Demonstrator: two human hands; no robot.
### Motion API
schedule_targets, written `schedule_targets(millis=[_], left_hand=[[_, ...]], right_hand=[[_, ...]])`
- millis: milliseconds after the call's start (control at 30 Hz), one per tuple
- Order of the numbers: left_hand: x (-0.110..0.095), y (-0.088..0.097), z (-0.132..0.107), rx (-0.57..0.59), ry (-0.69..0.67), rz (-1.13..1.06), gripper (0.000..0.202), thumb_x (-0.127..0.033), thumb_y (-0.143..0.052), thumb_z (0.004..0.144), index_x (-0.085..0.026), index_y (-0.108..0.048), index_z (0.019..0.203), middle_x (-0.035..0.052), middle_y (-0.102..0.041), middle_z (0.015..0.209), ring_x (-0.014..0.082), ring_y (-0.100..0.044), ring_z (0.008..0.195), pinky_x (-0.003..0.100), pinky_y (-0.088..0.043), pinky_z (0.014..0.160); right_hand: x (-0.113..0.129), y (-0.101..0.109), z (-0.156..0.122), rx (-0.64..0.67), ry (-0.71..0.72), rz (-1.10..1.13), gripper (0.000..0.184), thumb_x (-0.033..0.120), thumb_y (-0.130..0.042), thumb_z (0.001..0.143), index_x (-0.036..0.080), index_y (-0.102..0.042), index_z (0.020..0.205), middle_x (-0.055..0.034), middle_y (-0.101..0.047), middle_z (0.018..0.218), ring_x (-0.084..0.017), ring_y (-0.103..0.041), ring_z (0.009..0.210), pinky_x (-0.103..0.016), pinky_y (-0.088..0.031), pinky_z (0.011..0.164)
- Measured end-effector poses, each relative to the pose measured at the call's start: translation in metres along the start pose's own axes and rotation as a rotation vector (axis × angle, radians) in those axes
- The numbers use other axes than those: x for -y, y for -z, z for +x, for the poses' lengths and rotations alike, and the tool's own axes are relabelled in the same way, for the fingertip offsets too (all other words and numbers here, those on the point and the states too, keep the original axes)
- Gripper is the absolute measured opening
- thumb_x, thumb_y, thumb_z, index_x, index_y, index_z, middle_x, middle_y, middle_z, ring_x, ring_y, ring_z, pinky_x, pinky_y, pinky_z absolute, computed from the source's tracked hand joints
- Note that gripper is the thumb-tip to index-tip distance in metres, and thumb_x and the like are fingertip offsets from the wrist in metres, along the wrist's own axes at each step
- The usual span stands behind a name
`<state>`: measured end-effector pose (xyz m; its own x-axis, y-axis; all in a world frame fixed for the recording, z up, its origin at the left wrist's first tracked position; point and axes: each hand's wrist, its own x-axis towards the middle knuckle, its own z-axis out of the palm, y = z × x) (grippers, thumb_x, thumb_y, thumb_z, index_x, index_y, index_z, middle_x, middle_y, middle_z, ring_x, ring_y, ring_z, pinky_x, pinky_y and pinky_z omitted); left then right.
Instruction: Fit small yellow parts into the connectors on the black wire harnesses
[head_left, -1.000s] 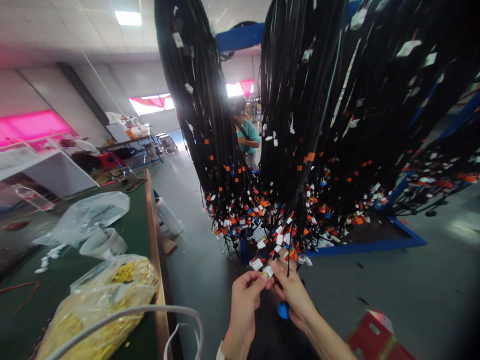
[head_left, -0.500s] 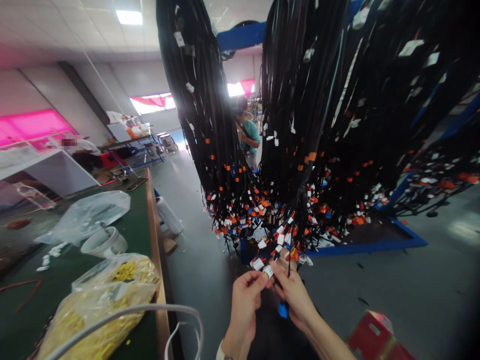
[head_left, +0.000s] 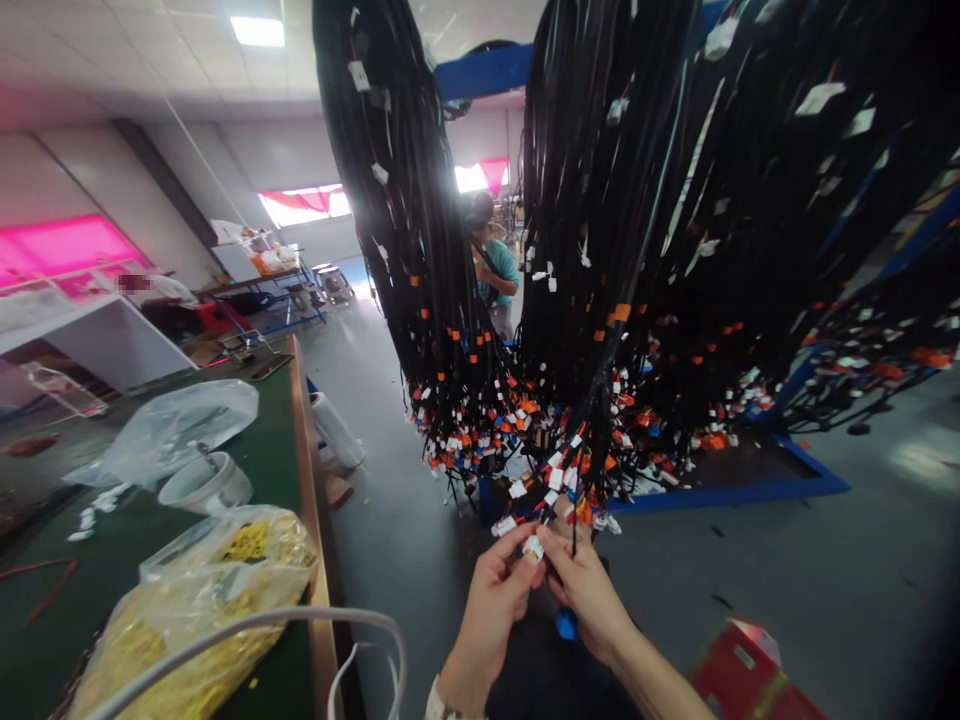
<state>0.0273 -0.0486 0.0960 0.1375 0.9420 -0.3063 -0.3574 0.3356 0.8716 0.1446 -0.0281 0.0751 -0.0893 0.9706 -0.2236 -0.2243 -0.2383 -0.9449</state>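
Thick bundles of black wire harnesses (head_left: 600, 250) hang from a blue rack, their lower ends tipped with white, orange and blue connectors. My left hand (head_left: 491, 600) and my right hand (head_left: 589, 595) meet just below the nearest bundle. Both pinch a small white connector (head_left: 533, 547) at the end of a black wire. A blue connector (head_left: 565, 624) dangles under my right hand.
A green-topped bench (head_left: 285, 420) stands at the left with clear plastic bags (head_left: 176, 430), a white tape roll (head_left: 206, 482) and a bag of yellow parts (head_left: 195, 600). The blue rack base (head_left: 750, 490) lies on the grey floor. A person in a teal shirt (head_left: 496, 270) stands behind the bundles. A red box (head_left: 750, 670) sits bottom right.
Both hands have risen slightly toward the hanging connectors, and my left fingers have shifted on the white connector. The rest stays as it was.
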Motion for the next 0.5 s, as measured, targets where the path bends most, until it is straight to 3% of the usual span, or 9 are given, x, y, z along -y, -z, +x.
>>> schedule_targets(millis=[233, 367, 500], left_hand=[[-0.009, -0.006, -0.003, -0.048, -0.158, 0.141, 0.051, -0.052, -0.077, 0.068, -0.013, -0.075, 0.102, -0.0002, -0.054, 0.057, 0.0062, -0.035, 0.049, 0.019, -0.026, 0.048], [-0.012, -0.004, -0.003, -0.048, -0.154, 0.144, 0.049, -0.051, -0.078, 0.067, -0.012, -0.075, 0.097, 0.0004, -0.055, 0.055, 0.0087, -0.042, 0.053, 0.02, -0.031, 0.052], [-0.012, -0.003, -0.001, -0.045, -0.118, 0.149, 0.053, -0.052, -0.078, 0.067, -0.011, -0.074, 0.101, -0.0007, -0.054, 0.055, 0.007, -0.039, 0.05, 0.02, -0.028, 0.049]], right_hand=[[0.004, 0.001, -0.003, 0.053, -0.008, 0.011, 0.055, 0.068, -0.06, 0.076, 0.016, -0.055, 0.06, 0.002, -0.051, 0.046, -0.002, -0.027, 0.037, -0.019, -0.013, 0.038], [0.003, 0.001, -0.002, 0.075, -0.004, -0.057, 0.06, 0.072, -0.057, 0.075, 0.016, -0.054, 0.054, 0.0023, -0.047, 0.042, -0.003, -0.027, 0.036, -0.021, -0.013, 0.038], [-0.003, -0.003, 0.002, 0.072, -0.039, -0.053, 0.061, 0.073, -0.056, 0.075, 0.016, -0.054, 0.054, 0.0042, -0.041, 0.037, -0.003, -0.022, 0.034, -0.021, -0.009, 0.037]])
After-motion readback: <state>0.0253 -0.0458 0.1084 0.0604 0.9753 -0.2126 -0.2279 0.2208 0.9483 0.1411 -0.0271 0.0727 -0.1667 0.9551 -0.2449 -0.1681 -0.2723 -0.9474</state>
